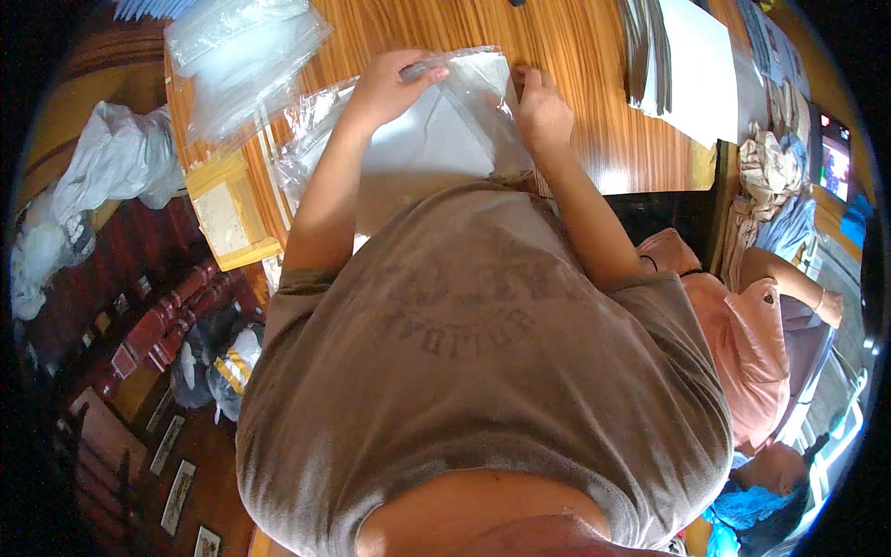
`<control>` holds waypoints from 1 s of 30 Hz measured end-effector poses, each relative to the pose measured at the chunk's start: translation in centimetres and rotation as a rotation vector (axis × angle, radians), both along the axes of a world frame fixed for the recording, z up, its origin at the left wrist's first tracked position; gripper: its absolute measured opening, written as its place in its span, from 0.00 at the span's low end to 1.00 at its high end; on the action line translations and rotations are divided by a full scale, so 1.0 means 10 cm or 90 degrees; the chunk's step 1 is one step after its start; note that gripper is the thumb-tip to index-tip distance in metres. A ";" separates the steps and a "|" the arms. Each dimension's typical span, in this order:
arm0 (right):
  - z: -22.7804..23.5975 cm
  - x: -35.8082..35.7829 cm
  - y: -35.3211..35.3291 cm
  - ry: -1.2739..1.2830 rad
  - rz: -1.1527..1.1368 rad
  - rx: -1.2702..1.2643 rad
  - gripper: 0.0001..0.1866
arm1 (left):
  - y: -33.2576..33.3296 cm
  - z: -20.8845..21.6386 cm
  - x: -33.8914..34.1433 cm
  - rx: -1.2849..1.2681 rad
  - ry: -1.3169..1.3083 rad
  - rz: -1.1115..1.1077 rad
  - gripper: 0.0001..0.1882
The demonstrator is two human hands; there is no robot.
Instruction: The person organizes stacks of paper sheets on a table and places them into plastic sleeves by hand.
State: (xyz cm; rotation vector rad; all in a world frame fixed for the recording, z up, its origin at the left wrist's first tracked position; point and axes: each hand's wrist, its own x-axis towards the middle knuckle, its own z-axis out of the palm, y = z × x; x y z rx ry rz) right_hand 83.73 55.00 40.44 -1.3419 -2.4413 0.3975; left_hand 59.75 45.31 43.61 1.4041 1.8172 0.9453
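One clear plastic bag [459,116], long axis unclear, lies on our wooden tabletop [594,56]; we pinch its rightward-slanting far edge with our left hand [390,91], our right hand [542,110] curling alongside, grip unclear, bare wood rightward.

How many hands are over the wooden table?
2: the left hand at the plastic's far edge, the right hand by its right edge. No others show there.

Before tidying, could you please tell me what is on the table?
Clear plastic bags left, white sheets right, more clear plastic between; the tabletop beneath the sheets is hidden.
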 end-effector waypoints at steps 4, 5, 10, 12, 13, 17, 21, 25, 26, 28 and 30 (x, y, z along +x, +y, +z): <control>0.00 -0.07 0.11 -0.080 0.016 -0.297 0.29 | -0.06 -0.05 0.08 -0.015 -0.020 0.010 0.19; -0.10 -0.04 0.20 -0.031 0.034 -0.362 0.29 | -0.06 -0.07 0.11 -0.005 -0.014 0.007 0.18; -0.11 -0.03 0.20 -0.021 0.017 -0.250 0.24 | -0.07 -0.02 0.19 0.063 -0.067 -0.014 0.10; -0.02 -0.14 0.10 0.015 -0.021 -0.042 0.18 | -0.08 -0.06 0.19 0.109 -0.111 -0.024 0.08; -0.02 -0.15 0.14 -0.001 -0.015 -0.129 0.19 | -0.07 -0.05 0.20 0.107 -0.114 -0.042 0.08; -0.04 -0.15 0.36 -0.024 0.055 -0.408 0.24 | -0.09 0.03 0.23 0.094 -0.137 -0.098 0.08; -0.14 -0.21 0.43 -0.017 0.043 -0.333 0.27 | -0.08 -0.01 0.20 0.093 -0.163 -0.109 0.08; 0.00 -0.42 0.42 0.112 0.076 -0.103 0.23 | -0.06 -0.07 0.25 0.067 -0.135 -0.095 0.08; 0.03 -0.46 0.46 0.055 0.085 -0.176 0.23 | -0.07 -0.08 0.26 0.056 -0.117 -0.099 0.08; 0.06 -0.50 0.58 0.034 0.116 -0.289 0.24 | -0.04 -0.03 0.26 0.060 -0.111 -0.093 0.08; -0.02 -0.40 0.62 0.103 0.158 -0.387 0.23 | -0.10 0.07 0.28 0.072 -0.142 -0.070 0.08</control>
